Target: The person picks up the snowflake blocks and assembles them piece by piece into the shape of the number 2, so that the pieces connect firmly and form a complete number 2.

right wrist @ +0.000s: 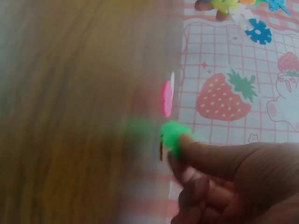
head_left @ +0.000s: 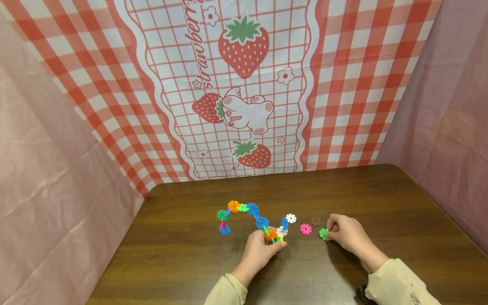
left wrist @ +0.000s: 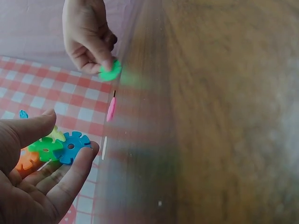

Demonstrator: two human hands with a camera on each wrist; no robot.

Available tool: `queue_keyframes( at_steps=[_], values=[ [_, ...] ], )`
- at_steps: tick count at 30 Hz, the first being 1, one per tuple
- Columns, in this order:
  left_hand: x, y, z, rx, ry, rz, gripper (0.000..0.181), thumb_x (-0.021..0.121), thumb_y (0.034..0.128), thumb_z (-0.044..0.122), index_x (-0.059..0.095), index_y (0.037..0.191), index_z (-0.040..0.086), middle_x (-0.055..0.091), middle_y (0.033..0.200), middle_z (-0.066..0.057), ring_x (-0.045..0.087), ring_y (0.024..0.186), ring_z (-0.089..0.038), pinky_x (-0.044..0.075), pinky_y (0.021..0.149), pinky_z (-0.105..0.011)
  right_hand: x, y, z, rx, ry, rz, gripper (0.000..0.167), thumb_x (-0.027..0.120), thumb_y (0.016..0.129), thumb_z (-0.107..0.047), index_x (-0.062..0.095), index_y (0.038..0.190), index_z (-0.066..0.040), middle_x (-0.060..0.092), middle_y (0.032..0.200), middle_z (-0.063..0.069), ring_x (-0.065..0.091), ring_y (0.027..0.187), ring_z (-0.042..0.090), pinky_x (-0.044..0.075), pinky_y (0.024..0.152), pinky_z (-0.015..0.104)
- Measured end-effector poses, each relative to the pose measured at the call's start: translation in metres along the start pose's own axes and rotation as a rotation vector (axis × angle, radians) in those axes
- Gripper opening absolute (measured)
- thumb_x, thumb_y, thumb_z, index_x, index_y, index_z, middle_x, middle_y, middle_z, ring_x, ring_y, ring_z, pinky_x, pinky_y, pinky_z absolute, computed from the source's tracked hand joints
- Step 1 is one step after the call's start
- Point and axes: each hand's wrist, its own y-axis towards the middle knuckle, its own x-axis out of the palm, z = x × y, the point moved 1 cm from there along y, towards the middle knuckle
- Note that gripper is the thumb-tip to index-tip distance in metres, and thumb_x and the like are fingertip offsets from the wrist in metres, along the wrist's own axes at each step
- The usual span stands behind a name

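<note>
My left hand (head_left: pixel 258 250) holds a curved chain of interlocking notched plastic discs (head_left: pixel 262 223), its parts blue, orange, green, white and yellow. The thumb and fingers lie around the chain's near end, where a blue disc (left wrist: pixel 72 146) and a green disc (left wrist: pixel 46 149) show in the left wrist view. The chain's far end arches left over the table. To the right, my right hand (head_left: pixel 348 233) pinches a single green disc (head_left: pixel 324 234) between thumb and fingers, apparently just above the tabletop. The right wrist view shows this green disc (right wrist: pixel 176 134) blurred.
Loose discs lie on the brown wooden table (head_left: pixel 183 262) between the hands: a pink disc (head_left: pixel 306 229), a brown disc (head_left: pixel 316 221) and a white disc (head_left: pixel 291 218). A checked strawberry cloth (head_left: pixel 343 106) hangs behind. A dark object (head_left: pixel 365 295) sits by the right sleeve.
</note>
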Motion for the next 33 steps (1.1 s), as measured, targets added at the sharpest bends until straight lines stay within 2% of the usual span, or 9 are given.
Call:
queue_keyframes(
  at_steps=[3,6,9,14,18,25,33],
  values=[
    [0.0,0.001,-0.001,-0.006,0.007,-0.008,0.031,0.084,0.0776,0.021,0.072,0.103,0.006,0.069,0.09,0.006,0.057,0.076,-0.005,0.049,0.07,-0.022,0.002,0.002,-0.005,-0.031,0.112,0.013,0.023,0.079,0.079,-0.011,0.056,0.079,-0.012,0.057,0.069,-0.005,0.051,0.063,0.011,0.043,0.058,0.031],
    [0.0,0.002,-0.002,-0.012,0.012,-0.015,0.032,0.084,0.0777,0.022,0.072,0.103,0.007,0.069,0.09,0.007,0.056,0.074,-0.005,0.048,0.068,-0.022,0.003,0.004,-0.012,-0.057,0.258,0.001,0.015,0.076,0.084,-0.01,0.063,0.089,-0.007,0.064,0.072,-0.002,0.056,0.062,0.011,0.047,0.054,0.027],
    [0.0,0.003,-0.003,-0.009,0.016,-0.019,0.032,0.084,0.0775,0.022,0.073,0.103,0.007,0.069,0.089,0.007,0.057,0.075,-0.006,0.048,0.068,-0.022,0.004,0.007,-0.02,-0.091,0.377,-0.024,0.017,0.074,0.086,-0.011,0.069,0.099,-0.002,0.069,0.077,0.001,0.061,0.064,0.012,0.05,0.053,0.026],
    [0.001,0.002,-0.003,0.009,0.014,-0.021,0.032,0.084,0.0767,0.022,0.073,0.103,0.008,0.07,0.088,0.007,0.058,0.075,-0.005,0.048,0.068,-0.022,0.002,0.012,-0.035,-0.124,0.487,-0.051,0.014,0.071,0.089,-0.011,0.07,0.096,0.001,0.07,0.078,0.008,0.061,0.06,0.017,0.052,0.053,0.03],
    [0.002,0.002,-0.002,0.021,-0.001,-0.032,0.031,0.084,0.0765,0.021,0.073,0.102,0.008,0.069,0.086,0.008,0.055,0.07,-0.002,0.047,0.064,-0.021,-0.001,0.014,-0.046,-0.138,0.511,-0.048,0.012,0.069,0.091,-0.012,0.068,0.094,-0.001,0.069,0.077,0.011,0.058,0.058,0.017,0.051,0.052,0.03],
    [0.003,0.0,0.001,0.033,-0.002,-0.04,0.03,0.085,0.0762,0.02,0.073,0.101,0.009,0.068,0.085,0.009,0.051,0.067,0.0,0.045,0.061,-0.02,-0.003,0.015,-0.058,-0.154,0.484,-0.006,0.008,0.069,0.091,-0.01,0.068,0.092,-0.003,0.069,0.079,0.005,0.059,0.063,0.012,0.049,0.052,0.026],
    [0.005,-0.001,0.001,0.04,-0.003,-0.057,0.029,0.085,0.076,0.021,0.074,0.101,0.01,0.069,0.086,0.01,0.056,0.072,-0.002,0.046,0.064,-0.02,-0.003,0.015,-0.063,-0.152,0.523,-0.021,0.009,0.068,0.091,-0.009,0.066,0.094,-0.001,0.07,0.081,0.011,0.06,0.061,0.016,0.052,0.053,0.03]
  ],
)
